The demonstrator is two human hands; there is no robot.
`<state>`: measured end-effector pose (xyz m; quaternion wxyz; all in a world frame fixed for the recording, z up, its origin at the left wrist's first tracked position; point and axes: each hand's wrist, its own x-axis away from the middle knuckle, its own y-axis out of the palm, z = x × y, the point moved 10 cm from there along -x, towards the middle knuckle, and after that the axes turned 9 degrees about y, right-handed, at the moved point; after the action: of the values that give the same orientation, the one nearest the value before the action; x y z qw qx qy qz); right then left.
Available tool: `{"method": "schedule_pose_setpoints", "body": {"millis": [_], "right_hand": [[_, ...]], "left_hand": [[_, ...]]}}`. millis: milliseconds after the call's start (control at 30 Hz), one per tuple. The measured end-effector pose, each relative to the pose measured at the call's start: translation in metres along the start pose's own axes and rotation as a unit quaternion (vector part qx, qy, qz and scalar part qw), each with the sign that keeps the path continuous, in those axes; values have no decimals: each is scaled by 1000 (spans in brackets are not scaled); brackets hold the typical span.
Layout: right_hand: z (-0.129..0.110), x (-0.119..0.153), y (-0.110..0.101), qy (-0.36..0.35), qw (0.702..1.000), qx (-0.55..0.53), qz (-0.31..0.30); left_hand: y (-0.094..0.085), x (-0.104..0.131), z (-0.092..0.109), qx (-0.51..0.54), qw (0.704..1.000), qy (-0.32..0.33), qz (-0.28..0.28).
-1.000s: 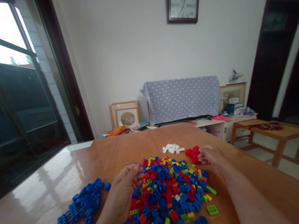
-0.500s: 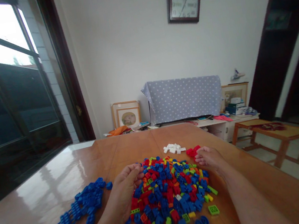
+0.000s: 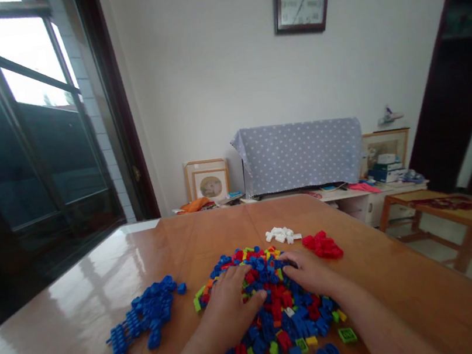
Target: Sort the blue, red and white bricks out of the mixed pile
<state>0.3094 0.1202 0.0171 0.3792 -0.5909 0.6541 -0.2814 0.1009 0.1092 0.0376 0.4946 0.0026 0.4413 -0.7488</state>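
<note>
A heap of mixed toy building bricks [image 3: 281,300] in blue, red, green, orange and yellow lies before me. My left hand [image 3: 230,302] rests over the heap's left side, palm down, with the thumb apart from the fingers. On the upper right part of the heap, my right hand [image 3: 310,272] reaches in among blue bricks, thumb and forefinger apart; what lies under its fingers is partly hidden. A sorted group of blue bricks [image 3: 149,311] lies to the left. White bricks [image 3: 280,234] and a cluster of red bricks [image 3: 322,245] lie beyond the heap.
Everything sits on a glossy wooden table [image 3: 209,234]. Behind it are a cloth-covered object [image 3: 299,155] on a low cabinet and a framed picture [image 3: 209,181]. A low wooden stand [image 3: 449,210] is at the right, and a wall clock [image 3: 302,1] hangs above.
My right hand has come back from the red cluster to the heap. My left hand has turned palm down and spread over the bricks. The view has swung slightly left.
</note>
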Motion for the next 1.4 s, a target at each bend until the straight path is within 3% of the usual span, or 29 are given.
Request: {"method": "schedule_pose_setpoints", "body": {"millis": [167,333,433,567,700,767,867,967,1100,1200,1400], "right_hand": [[-27,8,3,-26,997,-73,-13],[-50,21,7,-43,985,-147,-76],[-42,19,7,-38,989,-126,-72],[-19,10,1,-25,998,-44,-29],[-11,9,-12,-28,999,-22,18],[-10,14,-11,-12,999,-42,-9],[-14,25,0,5,993,-68,-96],[-22,34,5,2,989,-41,-139],[-32,38,5,-21,991,53,-121],[-36,37,8,-22,989,101,-106],[-36,35,8,-22,992,67,-105]], "left_hand": [[21,6,9,-51,993,20,-104],[20,5,9,-62,992,16,-106],[17,4,5,-76,992,23,-95],[16,4,0,-100,991,28,-85],[14,3,2,-106,991,33,-74],[12,2,8,-112,991,40,-67],[9,0,20,-118,989,56,-64],[12,0,36,-100,989,83,-76],[25,4,50,-75,985,110,-110],[34,7,49,-81,982,111,-130],[42,8,39,-98,981,109,-129]]}}
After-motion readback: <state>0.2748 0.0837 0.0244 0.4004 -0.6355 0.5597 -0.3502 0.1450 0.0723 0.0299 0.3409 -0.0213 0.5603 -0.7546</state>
